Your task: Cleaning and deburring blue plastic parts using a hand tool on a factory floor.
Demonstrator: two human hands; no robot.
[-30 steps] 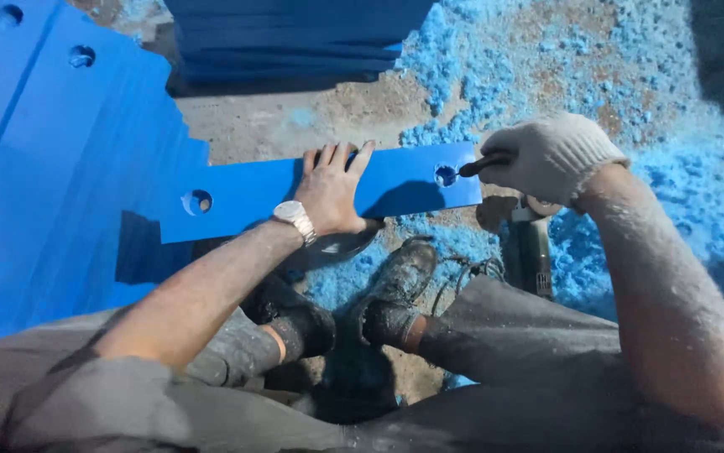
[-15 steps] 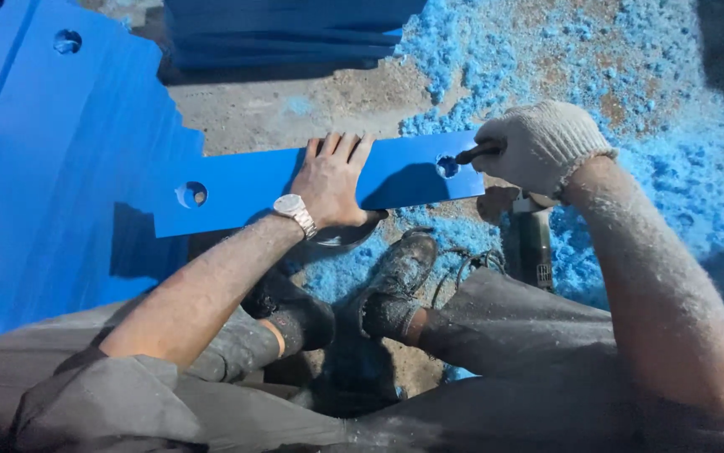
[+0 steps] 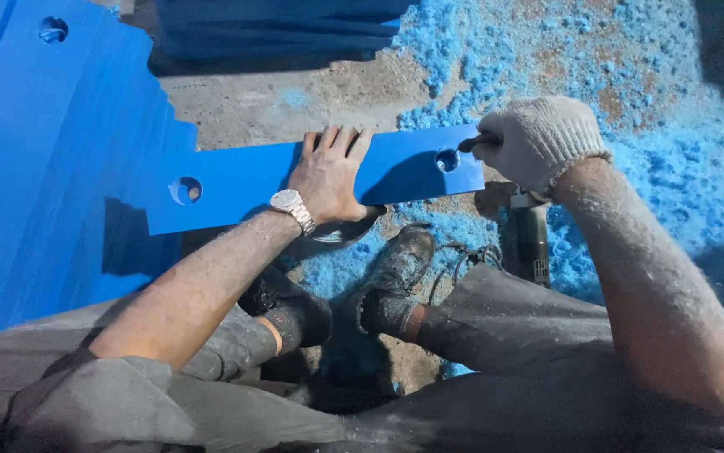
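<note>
A long blue plastic bar (image 3: 236,180) with a round hole near each end lies across in front of my knees. My bare left hand (image 3: 328,172), a watch on its wrist, presses flat on the bar's middle with fingers spread. My right hand (image 3: 534,138) wears a white knit glove and is closed on a small dark tool (image 3: 471,143) whose tip sits beside the bar's right hole (image 3: 447,159). Most of the tool is hidden inside the glove.
A stack of large blue plastic sheets (image 3: 43,168) with holes fills the left side. More blue sheets (image 3: 278,25) lie at the top. Blue shavings (image 3: 630,84) cover the ground on the right. A dark cylindrical tool (image 3: 532,239) rests by my boots (image 3: 395,277).
The bar and both hands have shifted slightly; my gloved right hand has stayed at the bar's right hole with the tool, and my left hand stays flat on the bar.
</note>
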